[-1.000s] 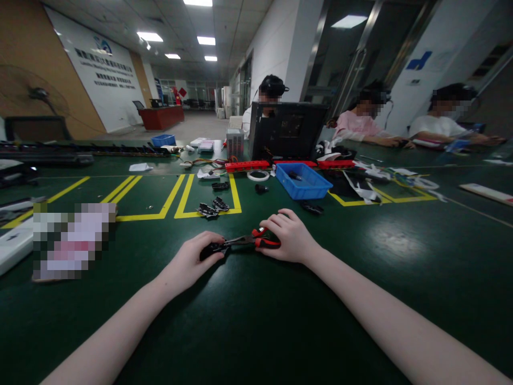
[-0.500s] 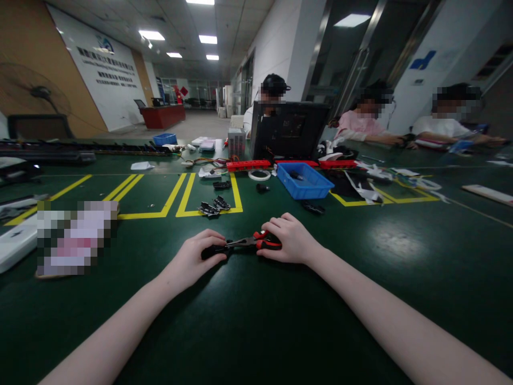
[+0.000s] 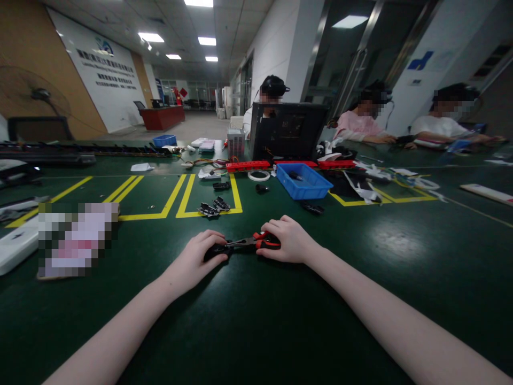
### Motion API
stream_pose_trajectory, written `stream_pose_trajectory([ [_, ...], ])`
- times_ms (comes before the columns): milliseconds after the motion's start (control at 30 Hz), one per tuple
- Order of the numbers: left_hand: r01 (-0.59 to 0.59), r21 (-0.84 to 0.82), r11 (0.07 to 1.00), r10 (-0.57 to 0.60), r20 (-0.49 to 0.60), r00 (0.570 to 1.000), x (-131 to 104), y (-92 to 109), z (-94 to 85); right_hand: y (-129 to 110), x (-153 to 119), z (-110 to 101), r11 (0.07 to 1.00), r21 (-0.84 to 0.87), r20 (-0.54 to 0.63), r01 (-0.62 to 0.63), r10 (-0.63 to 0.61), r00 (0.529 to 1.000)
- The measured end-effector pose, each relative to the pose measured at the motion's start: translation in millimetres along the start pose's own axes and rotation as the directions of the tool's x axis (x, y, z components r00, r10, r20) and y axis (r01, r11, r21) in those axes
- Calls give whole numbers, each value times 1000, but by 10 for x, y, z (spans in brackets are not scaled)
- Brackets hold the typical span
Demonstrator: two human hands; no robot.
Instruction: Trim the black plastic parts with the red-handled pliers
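My right hand [image 3: 289,239] is closed round the red-and-black handles of a pair of long-nose pliers [image 3: 245,243], whose jaws point left. With fingers and thumb, my left hand [image 3: 202,252] grips a small black plastic part [image 3: 216,250] on the green table [image 3: 256,310]. The tips of the pliers reach this part; whether they clamp it I cannot tell. Some of the part is hidden by my left fingers. Beyond my hands lie several similar black plastic pieces [image 3: 214,207], and a short black piece [image 3: 262,188] sits apart from them.
A blue bin [image 3: 304,184] with dark pieces inside stands ahead to the right, near red power strips [image 3: 248,166] and a white ring [image 3: 258,175]. A black monitor-like case [image 3: 288,131] rises behind. Blurred-out items and a white device [image 3: 18,240] lie left. Several people sit across the table.
The black part in my left hand has turned slightly, and more of it shows by the plier tips. Both hands stay in nearly the same place.
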State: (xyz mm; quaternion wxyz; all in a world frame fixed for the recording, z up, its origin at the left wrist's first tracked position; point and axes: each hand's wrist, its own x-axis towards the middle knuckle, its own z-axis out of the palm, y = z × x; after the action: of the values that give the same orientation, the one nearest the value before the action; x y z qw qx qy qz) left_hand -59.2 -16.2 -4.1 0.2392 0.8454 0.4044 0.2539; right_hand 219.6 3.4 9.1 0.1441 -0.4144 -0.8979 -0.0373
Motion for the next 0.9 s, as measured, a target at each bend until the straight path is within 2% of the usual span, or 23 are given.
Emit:
stream_pose_trajectory([
  [133, -1, 16, 1000, 1, 18, 1000, 9, -22, -4, 2, -5, -5, 1000, 12, 24, -8, 7, 1000],
  [267, -22, 41, 999, 20, 32, 999, 12, -33, -13, 7, -16, -2, 1000, 23, -3, 7, -6, 1000],
  [400, -28, 60, 998, 27, 12, 1000, -14, 18, -20, 21, -24, 16, 1000, 28, -27, 7, -6, 1000],
  [900, -28, 45, 999, 29, -14, 999, -35, 151, -73, -1, -27, 6, 998, 14, 9, -54, 54, 998],
])
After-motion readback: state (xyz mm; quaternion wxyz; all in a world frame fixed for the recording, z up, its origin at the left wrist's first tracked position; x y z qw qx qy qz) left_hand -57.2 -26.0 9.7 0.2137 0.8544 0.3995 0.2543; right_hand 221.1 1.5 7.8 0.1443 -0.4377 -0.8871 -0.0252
